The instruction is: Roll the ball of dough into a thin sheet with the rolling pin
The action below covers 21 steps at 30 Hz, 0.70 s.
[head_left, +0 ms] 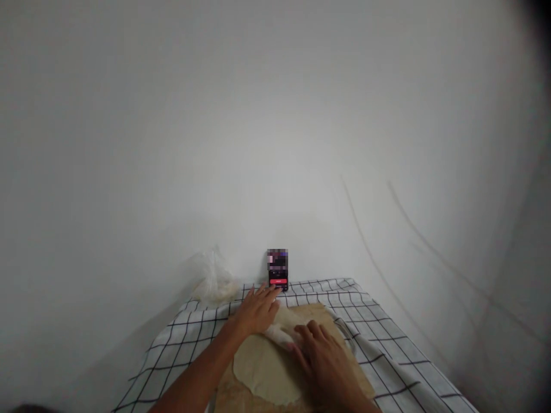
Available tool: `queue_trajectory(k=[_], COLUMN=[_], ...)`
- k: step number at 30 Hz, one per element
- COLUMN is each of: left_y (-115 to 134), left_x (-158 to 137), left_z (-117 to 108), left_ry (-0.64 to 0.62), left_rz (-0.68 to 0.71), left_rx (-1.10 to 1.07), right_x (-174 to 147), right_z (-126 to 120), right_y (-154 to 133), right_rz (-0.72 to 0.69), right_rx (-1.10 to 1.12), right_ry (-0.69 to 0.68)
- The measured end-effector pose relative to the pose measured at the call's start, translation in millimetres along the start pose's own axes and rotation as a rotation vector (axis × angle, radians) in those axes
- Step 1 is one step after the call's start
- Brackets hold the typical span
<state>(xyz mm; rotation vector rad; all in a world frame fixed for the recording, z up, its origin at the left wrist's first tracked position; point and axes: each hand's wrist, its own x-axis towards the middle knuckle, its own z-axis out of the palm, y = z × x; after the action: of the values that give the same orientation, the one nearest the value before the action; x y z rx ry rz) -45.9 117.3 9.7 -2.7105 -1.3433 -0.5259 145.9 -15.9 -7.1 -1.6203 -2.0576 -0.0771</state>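
Observation:
A flat, pale sheet of dough point(264, 370) lies on a brown board point(241, 400). Across its far part runs a whitish, cylindrical rolling pin point(279, 335), seen only between my hands. My left hand point(257, 310) rests over the pin's left end, palm down, with its fingers stretched forward and apart. My right hand point(321, 353) is bent over the right end, its fingers curled down around it. Both ends of the pin are hidden under my hands.
A black-and-white checked cloth point(396, 350) covers the table, rumpled right of the board. A phone point(278, 272) with a lit screen leans against the white wall point(275, 143). At the back left sits a clear plastic bag point(214, 281) with something pale inside.

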Motion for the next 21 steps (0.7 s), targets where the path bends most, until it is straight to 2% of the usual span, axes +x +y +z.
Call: queue_trajectory(k=[4,9,15,21], left_y=[-11,-13,-4,3], left_x=[-9,-29,-63,-101], left_z=[12,19,15,1], left_ry=[0.008,0.079,0.232,0.295], left_rz=[0.015,-0.012,-0.005,0.040], left_rx=[-0.010,0.001,0.075,0.059], right_x=[-4,-8,-27,-42], right_z=[13,30,36,34], right_y=[3,8,-2,-11], right_rz=[-0.046,-0.103,-0.153,-0.139], right_rx=[-0.019,-0.099,-0.155,-0.070], right_ry=[0.074,0.031,0.021,0.086])
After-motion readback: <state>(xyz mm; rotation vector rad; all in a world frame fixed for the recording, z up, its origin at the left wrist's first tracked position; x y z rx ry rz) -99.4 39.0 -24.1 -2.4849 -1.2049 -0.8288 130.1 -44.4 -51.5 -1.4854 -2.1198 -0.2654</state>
